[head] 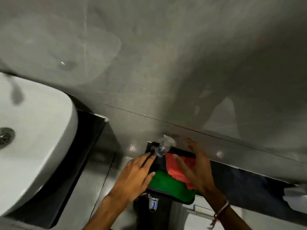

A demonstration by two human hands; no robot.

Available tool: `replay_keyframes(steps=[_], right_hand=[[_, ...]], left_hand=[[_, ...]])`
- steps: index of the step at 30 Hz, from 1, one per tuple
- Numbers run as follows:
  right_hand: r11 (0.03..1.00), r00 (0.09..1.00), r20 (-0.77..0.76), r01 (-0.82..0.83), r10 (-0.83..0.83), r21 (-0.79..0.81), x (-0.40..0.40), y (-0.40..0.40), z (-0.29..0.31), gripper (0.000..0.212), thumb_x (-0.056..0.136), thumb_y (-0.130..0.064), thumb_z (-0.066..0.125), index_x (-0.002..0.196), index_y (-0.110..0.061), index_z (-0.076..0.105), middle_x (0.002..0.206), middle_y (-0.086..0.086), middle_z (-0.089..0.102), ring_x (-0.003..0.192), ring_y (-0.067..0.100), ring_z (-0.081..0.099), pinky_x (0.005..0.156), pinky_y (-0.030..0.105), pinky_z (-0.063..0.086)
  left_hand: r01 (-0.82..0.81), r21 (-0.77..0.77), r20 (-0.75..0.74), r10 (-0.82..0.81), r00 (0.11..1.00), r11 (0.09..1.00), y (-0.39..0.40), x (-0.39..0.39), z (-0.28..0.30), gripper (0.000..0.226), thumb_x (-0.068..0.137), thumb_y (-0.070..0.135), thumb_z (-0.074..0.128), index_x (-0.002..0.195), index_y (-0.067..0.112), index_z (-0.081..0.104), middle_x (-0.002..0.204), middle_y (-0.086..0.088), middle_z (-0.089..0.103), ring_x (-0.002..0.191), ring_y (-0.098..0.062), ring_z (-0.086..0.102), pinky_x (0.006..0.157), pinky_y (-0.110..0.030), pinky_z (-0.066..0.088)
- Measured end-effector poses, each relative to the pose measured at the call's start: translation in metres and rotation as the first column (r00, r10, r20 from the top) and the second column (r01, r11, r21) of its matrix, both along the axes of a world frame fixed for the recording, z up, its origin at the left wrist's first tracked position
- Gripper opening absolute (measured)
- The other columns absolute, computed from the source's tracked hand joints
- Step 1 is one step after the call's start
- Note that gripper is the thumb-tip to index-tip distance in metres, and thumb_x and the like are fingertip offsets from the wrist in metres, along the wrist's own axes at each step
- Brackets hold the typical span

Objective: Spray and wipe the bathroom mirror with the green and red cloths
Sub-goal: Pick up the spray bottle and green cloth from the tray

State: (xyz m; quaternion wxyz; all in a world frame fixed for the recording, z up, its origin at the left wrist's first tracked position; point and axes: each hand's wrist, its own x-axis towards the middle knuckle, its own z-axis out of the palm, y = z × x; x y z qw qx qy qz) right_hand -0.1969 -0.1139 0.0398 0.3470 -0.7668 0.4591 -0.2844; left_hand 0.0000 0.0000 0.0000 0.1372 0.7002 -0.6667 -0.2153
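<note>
A black tray sits on a ledge against the grey wall. In it lie a green cloth at the near end and a red cloth partly over it. A clear spray bottle stands at the tray's far left corner. My left hand reaches over the tray's left edge, fingers spread, fingertips touching the bottle's base. Spread just above the red cloth is my right hand, holding nothing. The view is motion-blurred. No mirror is in view.
A white basin with a metal drain stands at left on a dark counter. Under the tray a small chrome fitting sticks out. White crumpled material lies at the far right.
</note>
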Motion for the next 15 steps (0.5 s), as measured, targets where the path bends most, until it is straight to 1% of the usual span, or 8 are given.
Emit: replay_keyframes(steps=[2, 3, 5, 7, 8, 10, 13, 15], right_hand=[[0.989, 0.998, 0.008, -0.069, 0.069, 0.132, 0.009, -0.014, -0.021, 0.055, 0.084, -0.034, 0.081, 0.133, -0.043, 0.056, 0.136, -0.025, 0.063, 0.131, 0.000, 0.057, 0.112, 0.031, 0.047], [0.979, 0.995, 0.019, -0.098, 0.096, 0.180, 0.015, -0.020, -0.033, 0.056, 0.083, -0.032, 0.082, 0.134, -0.038, 0.058, 0.136, -0.017, 0.066, 0.130, 0.005, 0.059, 0.113, 0.033, 0.047], [0.961, 0.991, 0.012, -0.134, 0.135, 0.243, 0.027, -0.031, -0.052, 0.057, 0.080, -0.030, 0.085, 0.131, -0.039, 0.060, 0.127, -0.016, 0.071, 0.122, 0.000, 0.065, 0.107, 0.022, 0.050], [0.960, 0.988, -0.009, -0.149, 0.156, 0.237, 0.040, -0.037, -0.070, 0.047, 0.081, -0.035, 0.084, 0.123, -0.040, 0.062, 0.115, -0.017, 0.075, 0.106, 0.000, 0.072, 0.094, 0.017, 0.056], [0.962, 0.984, -0.025, -0.167, 0.176, 0.217, 0.045, -0.038, -0.075, 0.039, 0.084, -0.041, 0.079, 0.120, -0.034, 0.067, 0.109, -0.011, 0.077, 0.098, 0.007, 0.074, 0.087, 0.024, 0.060], [0.965, 0.979, -0.009, -0.200, 0.204, 0.167, 0.055, -0.037, -0.087, 0.042, 0.093, -0.048, 0.068, 0.119, -0.015, 0.072, 0.105, -0.001, 0.076, 0.090, 0.010, 0.073, 0.078, 0.031, 0.063], [0.967, 0.970, 0.030, -0.243, 0.241, 0.082, 0.068, -0.032, -0.099, 0.044, 0.097, -0.043, 0.062, 0.132, -0.016, 0.064, 0.115, -0.003, 0.064, 0.102, 0.001, 0.064, 0.089, 0.019, 0.056], [0.975, 0.976, 0.049, -0.214, 0.211, 0.067, 0.076, -0.029, -0.099, 0.044, 0.097, -0.046, 0.061, 0.134, -0.023, 0.060, 0.121, -0.008, 0.062, 0.109, 0.000, 0.065, 0.095, 0.019, 0.055]], left_hand=[[0.048, 0.196, -0.019, -0.045, 0.999, 0.979, -0.018, -0.007, -0.030, 0.057, 0.100, 0.042, 0.038, 0.153, 0.021, 0.032, 0.157, -0.005, 0.042, 0.139, -0.027, 0.047, 0.112, -0.041, 0.043], [0.066, 0.279, 0.027, -0.076, 0.997, 0.958, -0.027, -0.010, -0.045, 0.056, 0.101, 0.040, 0.042, 0.153, 0.021, 0.031, 0.155, -0.006, 0.042, 0.138, -0.027, 0.045, 0.112, -0.042, 0.042], [0.058, 0.390, 0.047, -0.082, 0.995, 0.919, -0.043, -0.018, -0.065, 0.055, 0.100, 0.040, 0.047, 0.149, 0.020, 0.033, 0.150, -0.007, 0.044, 0.135, -0.028, 0.045, 0.109, -0.045, 0.042], [0.029, 0.441, 0.042, -0.053, 0.998, 0.897, -0.050, -0.026, -0.080, 0.058, 0.097, 0.038, 0.055, 0.148, 0.019, 0.034, 0.151, -0.008, 0.041, 0.138, -0.029, 0.042, 0.111, -0.048, 0.040], [0.029, 0.462, 0.041, -0.054, 0.998, 0.886, -0.052, -0.028, -0.085, 0.060, 0.095, 0.037, 0.058, 0.148, 0.020, 0.034, 0.151, -0.007, 0.040, 0.139, -0.029, 0.040, 0.111, -0.049, 0.038], [0.000, 0.470, 0.029, -0.015, 0.999, 0.883, -0.055, -0.031, -0.089, 0.063, 0.092, 0.036, 0.063, 0.147, 0.020, 0.035, 0.151, -0.006, 0.043, 0.140, -0.029, 0.039, 0.112, -0.049, 0.036], [0.000, 0.493, 0.011, -0.006, 1.000, 0.870, -0.056, -0.033, -0.087, 0.059, 0.089, 0.036, 0.067, 0.141, 0.020, 0.044, 0.150, -0.005, 0.045, 0.139, -0.030, 0.040, 0.111, -0.048, 0.035], [0.028, 0.495, -0.070, 0.008, 0.998, 0.868, -0.054, -0.027, -0.085, 0.046, 0.084, 0.040, 0.069, 0.123, 0.021, 0.056, 0.139, -0.005, 0.052, 0.130, -0.028, 0.047, 0.105, -0.041, 0.040]])
